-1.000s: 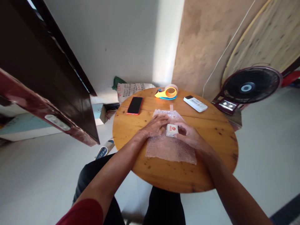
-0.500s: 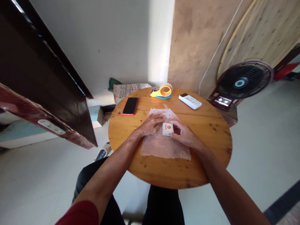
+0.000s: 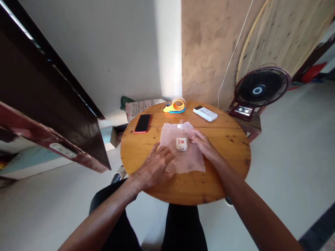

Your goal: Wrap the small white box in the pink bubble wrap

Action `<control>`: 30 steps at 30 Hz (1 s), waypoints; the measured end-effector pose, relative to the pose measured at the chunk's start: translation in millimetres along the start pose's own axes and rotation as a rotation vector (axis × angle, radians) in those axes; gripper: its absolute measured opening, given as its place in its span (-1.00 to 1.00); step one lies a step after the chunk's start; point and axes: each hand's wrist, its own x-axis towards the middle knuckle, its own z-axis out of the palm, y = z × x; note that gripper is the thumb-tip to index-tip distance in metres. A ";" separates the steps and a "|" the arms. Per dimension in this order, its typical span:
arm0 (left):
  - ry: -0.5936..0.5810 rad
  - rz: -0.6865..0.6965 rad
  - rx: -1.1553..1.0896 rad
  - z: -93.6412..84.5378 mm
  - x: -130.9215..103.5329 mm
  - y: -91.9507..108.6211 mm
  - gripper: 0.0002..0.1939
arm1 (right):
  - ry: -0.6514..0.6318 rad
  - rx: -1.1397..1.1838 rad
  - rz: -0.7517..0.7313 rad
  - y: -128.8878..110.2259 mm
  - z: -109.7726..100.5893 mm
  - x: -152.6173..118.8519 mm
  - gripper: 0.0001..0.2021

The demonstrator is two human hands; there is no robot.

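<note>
A small white box with a red print (image 3: 181,144) rests on a sheet of bubble wrap (image 3: 187,164) at the middle of the round wooden table. My left hand (image 3: 158,163) lies over the sheet's lower left edge, fingers apart and a little bent, with nothing visible in them. Just right of the box, my right hand (image 3: 202,143) reaches its outstretched fingers onto the right side of the sheet. A narrow gap shows between those fingertips and the box.
Along the far part of the wooden table (image 3: 225,153) are a phone with a red edge (image 3: 143,123), a yellow and blue tape dispenser (image 3: 175,106) and a white device with a dark end (image 3: 205,113). A fan (image 3: 258,90) stands beyond the table at right.
My right hand has let go of the box, which now stands alone on the bubble wrap. My left hand has come back toward me to the sheet's near left edge. The view has shifted slightly.
</note>
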 end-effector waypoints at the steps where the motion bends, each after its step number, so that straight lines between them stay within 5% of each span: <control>1: 0.004 -0.008 0.019 5.8 -4.3 6.2 -0.68 | 0.006 0.018 0.002 2.4 0.4 0.9 -0.67; 7: 0.064 0.007 0.112 31.5 -5.6 20.2 -0.93 | 0.033 0.012 0.021 3.7 -0.6 0.5 -0.69; 12: 0.123 -0.025 0.059 23.2 4.8 20.1 -0.85 | -0.018 0.109 0.008 -12.2 -2.7 -4.3 -0.67; 17: 0.216 -0.232 -0.098 10.6 38.7 -1.4 -0.85 | -0.067 0.285 0.042 -28.6 -11.8 -10.0 -0.58; 23: 0.170 -0.505 -0.217 22.5 75.3 -33.7 -0.83 | -0.142 0.257 0.067 -39.7 -12.2 -12.7 -0.49; 30: 0.089 -0.563 -0.397 27.4 85.2 -38.9 -0.81 | 0.029 0.127 0.159 -29.6 -0.2 -7.9 -0.80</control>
